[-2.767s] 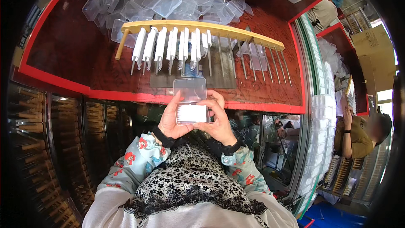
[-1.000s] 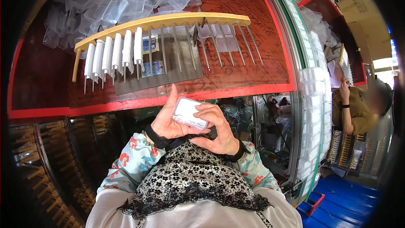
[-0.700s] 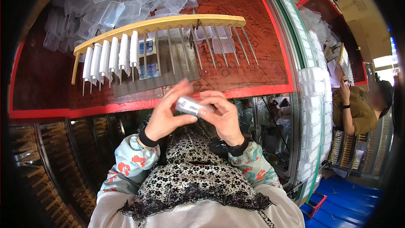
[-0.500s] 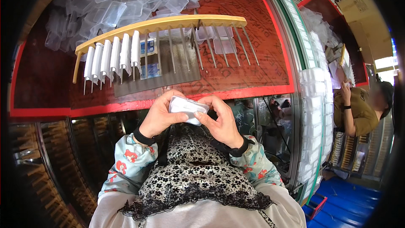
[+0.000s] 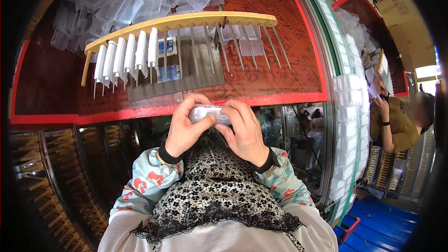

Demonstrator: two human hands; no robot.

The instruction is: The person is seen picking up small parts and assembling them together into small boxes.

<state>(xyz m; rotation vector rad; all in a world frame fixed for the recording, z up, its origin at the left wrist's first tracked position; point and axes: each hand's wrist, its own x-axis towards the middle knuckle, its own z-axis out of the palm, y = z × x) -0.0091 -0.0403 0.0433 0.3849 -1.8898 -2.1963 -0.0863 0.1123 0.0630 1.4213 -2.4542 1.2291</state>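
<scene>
Both hands hold a small clear plastic box [image 5: 203, 110] in front of my apron, just short of the table's red edge. My left hand [image 5: 185, 128] is closed on its left end, thumb lying across the top. The right hand [image 5: 242, 133] grips the other end between thumb and fingers. Something white shows through the plastic; what it is I cannot make out. Beyond the hands stands a wooden rack [image 5: 196, 17] with a row of thin metal rods. Folded white pieces [image 5: 129, 55] hang on several rods at its left end.
Clear plastic boxes and lids [image 5: 126, 7] lie heaped at the back left of the red table [image 5: 275, 81]. A grey mat [image 5: 196, 86] lies under the rack. Filled white boxes [image 5: 347, 112] are stacked along the right. Farther right, a co-worker [image 5: 396, 121] handles another rack.
The box has tipped so that its narrow side now shows more, and my fingers have shifted along it. My left forearm has moved slightly right. The rack appears slightly shifted in view.
</scene>
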